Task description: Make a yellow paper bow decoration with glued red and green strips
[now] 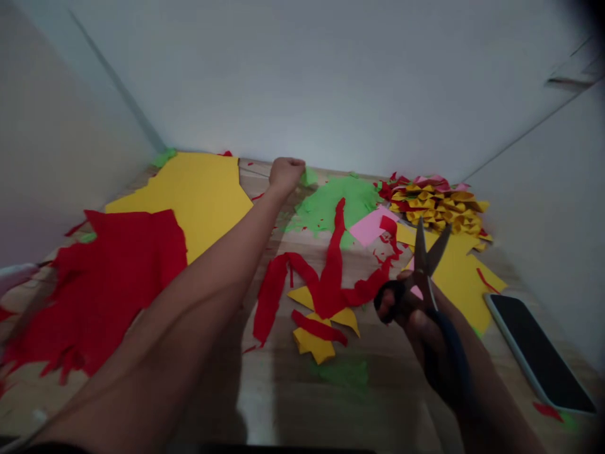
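My left hand (287, 175) reaches to the back of the table, its fingers pinched on the edge of a small green piece (309, 176), beside a larger green sheet (347, 202). In my right hand (423, 325) are dark-handled scissors (426, 268), their blades spread apart and pointing up and away. Cut red strips (331, 277) lie between my arms, partly over yellow pieces (314, 340). A pink piece (368, 227) rests at the front right of the green sheet.
Large yellow sheet (203, 189) and red sheet (113, 271) at left. At right are a pile of folded yellow, red and pink pieces (439, 205), another yellow sheet (458, 271) and a phone (539, 353). A wall (331, 94) stands behind the table.
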A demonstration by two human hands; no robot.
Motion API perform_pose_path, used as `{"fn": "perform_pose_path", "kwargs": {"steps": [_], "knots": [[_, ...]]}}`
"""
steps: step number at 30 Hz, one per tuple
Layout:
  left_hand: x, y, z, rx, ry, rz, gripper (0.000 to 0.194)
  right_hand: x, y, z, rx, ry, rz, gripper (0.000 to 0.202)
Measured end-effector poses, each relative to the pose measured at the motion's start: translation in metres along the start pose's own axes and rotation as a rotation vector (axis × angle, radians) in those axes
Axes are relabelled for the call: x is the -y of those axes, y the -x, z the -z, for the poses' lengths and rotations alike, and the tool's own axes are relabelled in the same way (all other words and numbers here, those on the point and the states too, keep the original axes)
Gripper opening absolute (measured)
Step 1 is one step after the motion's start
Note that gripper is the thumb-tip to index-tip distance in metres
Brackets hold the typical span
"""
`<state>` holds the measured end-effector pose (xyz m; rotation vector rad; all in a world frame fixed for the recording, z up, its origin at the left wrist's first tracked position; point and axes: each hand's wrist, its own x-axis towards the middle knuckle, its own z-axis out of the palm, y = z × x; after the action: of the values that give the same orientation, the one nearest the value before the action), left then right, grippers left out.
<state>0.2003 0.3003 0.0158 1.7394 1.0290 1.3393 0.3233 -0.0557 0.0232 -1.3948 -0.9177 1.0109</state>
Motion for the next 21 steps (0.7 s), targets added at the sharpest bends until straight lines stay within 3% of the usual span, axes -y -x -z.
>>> {"fn": "perform_pose_path", "kwargs": {"steps": [2,4,6,8,11,14,17,21], "knots": [[-0.034,0.024,0.025,0.041,0.053,0.056,0.004,-0.007,0.024,-0.021,0.041,-0.081,-0.014,0.045],[-0.07,0.065,0.056,0.087,0.14,0.033,0.009,-0.02,0.046,-0.047,0.087,-0.205,-0.062,0.048],[-0.099,0.12,0.092,0.078,0.195,0.003,0.012,-0.039,0.069,-0.073,0.159,-0.339,-0.183,0.046],[-0.113,0.184,0.126,0.032,0.236,0.077,0.021,-0.058,0.095,-0.095,0.298,-0.375,-0.36,0.048],[-0.106,0.274,0.163,-0.103,0.256,0.332,0.022,-0.073,0.138,-0.112,0.48,-0.323,-0.488,0.05],[-0.088,0.339,0.182,-0.188,0.222,0.518,0.025,-0.069,0.171,-0.116,0.498,-0.186,-0.519,0.058],[-0.081,0.37,0.19,-0.228,0.191,0.62,0.028,-0.06,0.181,-0.122,0.5,-0.042,-0.598,0.05],[-0.089,0.382,0.2,-0.143,0.192,0.66,0.033,-0.06,0.178,-0.133,0.519,-0.017,-0.633,0.044]]}}
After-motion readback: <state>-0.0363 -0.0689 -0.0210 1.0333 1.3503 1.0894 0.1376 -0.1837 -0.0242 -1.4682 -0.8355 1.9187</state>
